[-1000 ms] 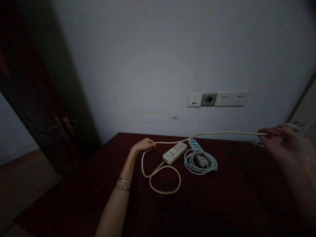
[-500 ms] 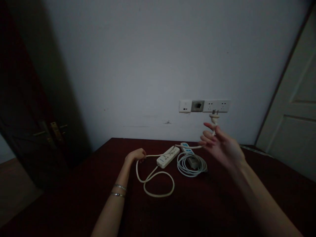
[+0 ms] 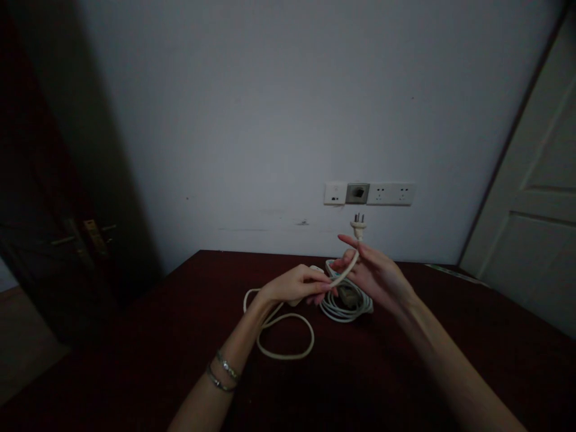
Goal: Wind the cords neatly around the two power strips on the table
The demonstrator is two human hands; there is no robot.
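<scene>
The left hand (image 3: 300, 285) pinches the white power cord (image 3: 345, 275) between thumb and fingers, above the dark red tabletop (image 3: 405, 372). The right hand (image 3: 377, 271) grips the same cord just below the three-pin plug (image 3: 359, 228), its index finger extended to the left past the cord and its other fingers bent. The short run of cord between the two hands curves upward to the plug. The plug is upright, with its metal pins pointing up; in the view it sits below the wall sockets (image 3: 390, 194) and is not inserted in them.

The remaining length of cord lies on the tabletop in an open loop to the front of the left hand. The white power strip (image 3: 294, 302) lies behind the left hand, which covers most of its body. A coiled white cable (image 3: 345, 313) rests to the right of this strip, partly behind the right hand's fingers; the dark object inside the coil appears to be a plug, though the dim light leaves this uncertain.

Two metal bracelets (image 3: 221, 378) encircle the left forearm. A grey wall plate (image 3: 357, 193) adjoins the sockets on their left side.
</scene>
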